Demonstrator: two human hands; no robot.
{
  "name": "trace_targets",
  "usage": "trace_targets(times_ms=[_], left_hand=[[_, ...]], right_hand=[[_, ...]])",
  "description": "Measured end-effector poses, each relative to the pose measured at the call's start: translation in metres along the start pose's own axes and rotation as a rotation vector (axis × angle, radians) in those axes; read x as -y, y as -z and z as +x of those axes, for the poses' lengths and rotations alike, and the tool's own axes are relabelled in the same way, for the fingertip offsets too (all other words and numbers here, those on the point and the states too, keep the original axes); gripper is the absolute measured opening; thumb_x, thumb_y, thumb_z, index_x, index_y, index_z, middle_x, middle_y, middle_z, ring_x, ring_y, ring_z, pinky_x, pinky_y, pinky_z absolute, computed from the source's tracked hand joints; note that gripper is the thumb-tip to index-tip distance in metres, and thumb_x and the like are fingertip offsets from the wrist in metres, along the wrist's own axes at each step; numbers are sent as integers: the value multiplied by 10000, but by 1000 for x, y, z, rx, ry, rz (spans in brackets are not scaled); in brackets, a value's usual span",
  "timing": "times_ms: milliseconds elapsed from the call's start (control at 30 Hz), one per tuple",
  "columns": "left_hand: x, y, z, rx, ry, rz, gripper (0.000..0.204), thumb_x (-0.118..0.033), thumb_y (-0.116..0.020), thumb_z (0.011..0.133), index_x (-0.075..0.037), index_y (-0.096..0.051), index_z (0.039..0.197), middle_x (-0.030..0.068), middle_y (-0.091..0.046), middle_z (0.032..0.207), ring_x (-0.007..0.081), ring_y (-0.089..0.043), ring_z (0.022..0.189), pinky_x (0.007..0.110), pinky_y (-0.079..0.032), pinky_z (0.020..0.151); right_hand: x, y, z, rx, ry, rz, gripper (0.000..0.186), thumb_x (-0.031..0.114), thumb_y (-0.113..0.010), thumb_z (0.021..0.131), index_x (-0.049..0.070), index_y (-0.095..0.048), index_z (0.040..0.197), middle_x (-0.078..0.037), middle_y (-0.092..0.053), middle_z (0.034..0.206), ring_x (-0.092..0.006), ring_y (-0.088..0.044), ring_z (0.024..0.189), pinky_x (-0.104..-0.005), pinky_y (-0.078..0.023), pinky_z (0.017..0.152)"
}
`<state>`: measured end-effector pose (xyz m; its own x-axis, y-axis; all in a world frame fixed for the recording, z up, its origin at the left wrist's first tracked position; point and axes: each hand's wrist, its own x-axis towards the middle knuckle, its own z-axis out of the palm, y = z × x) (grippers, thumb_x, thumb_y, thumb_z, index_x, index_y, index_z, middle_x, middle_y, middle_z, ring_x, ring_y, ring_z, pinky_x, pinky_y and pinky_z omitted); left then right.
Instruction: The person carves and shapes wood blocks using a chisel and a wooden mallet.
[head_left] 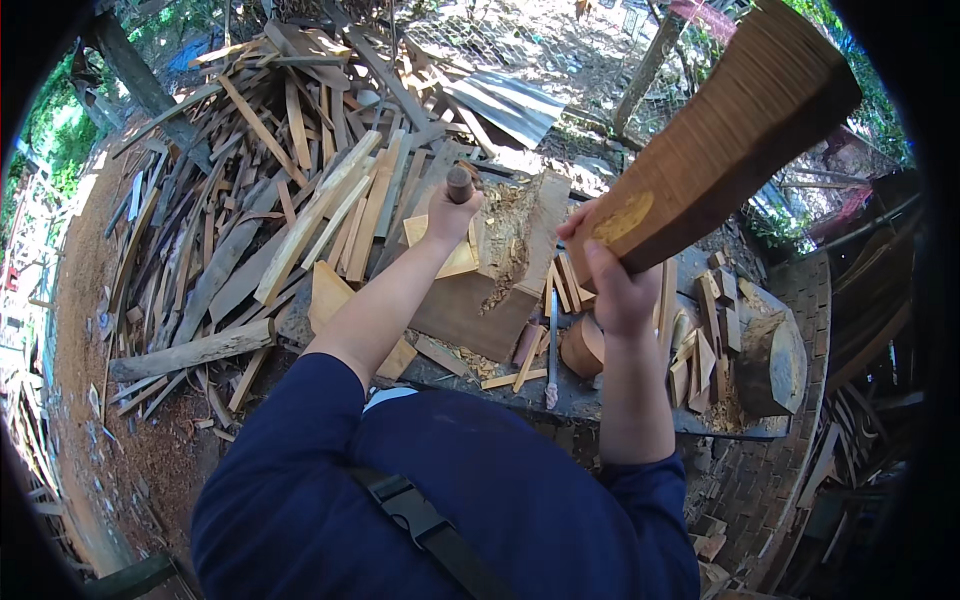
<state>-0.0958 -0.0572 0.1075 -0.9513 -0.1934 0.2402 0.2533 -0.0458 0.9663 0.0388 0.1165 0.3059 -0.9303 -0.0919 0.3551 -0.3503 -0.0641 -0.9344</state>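
Chip-strewn wooden block (465, 312) lies on the left part of the worktop (580, 408). Left hand (455, 216): fingers wrapped around a round wooden handle (460, 184), near the block's far left. Right hand (622, 290): fingers clasping the narrow end of a raised wooden club (715, 135).

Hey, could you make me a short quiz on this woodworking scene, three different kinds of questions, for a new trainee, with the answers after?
1. Multiple choice: what does the right hand hold? A) a hand saw B) a large wooden mallet C) a coil of rope

2. True or false: the left hand is empty.

3. Fill in the blank: scattered on top of the large wooden block are ____.

Key: 1. B. 2. False; the left hand grips a round wooden handle. 3. Wood chips.
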Motion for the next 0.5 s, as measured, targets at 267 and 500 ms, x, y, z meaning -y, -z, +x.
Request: trace_targets(times_ms=[267, 500], left_hand=[[-6, 3, -3, -51, -193, -29, 150, -95, -661, 730, -45, -547, 813, 4, -583, 729, 88, -542, 656, 262, -444, 595], [7, -14, 1, -30, 3, -142, 186, -134, -680, 710, -36, -546, 795, 10, -565, 709, 98, -516, 647, 283, -441, 609]], right_hand=[[18, -28, 3, 418, -515, -391, 318, 84, -571, 701, -17, -524, 999, -120, -588, 835, -195, -581, 733, -311, -461, 665], [-24, -4, -4, 327, -895, -556, 297, 75, -569, 715, -51, -495, 974, -91, -558, 798, -148, -569, 730, -288, -473, 650]])
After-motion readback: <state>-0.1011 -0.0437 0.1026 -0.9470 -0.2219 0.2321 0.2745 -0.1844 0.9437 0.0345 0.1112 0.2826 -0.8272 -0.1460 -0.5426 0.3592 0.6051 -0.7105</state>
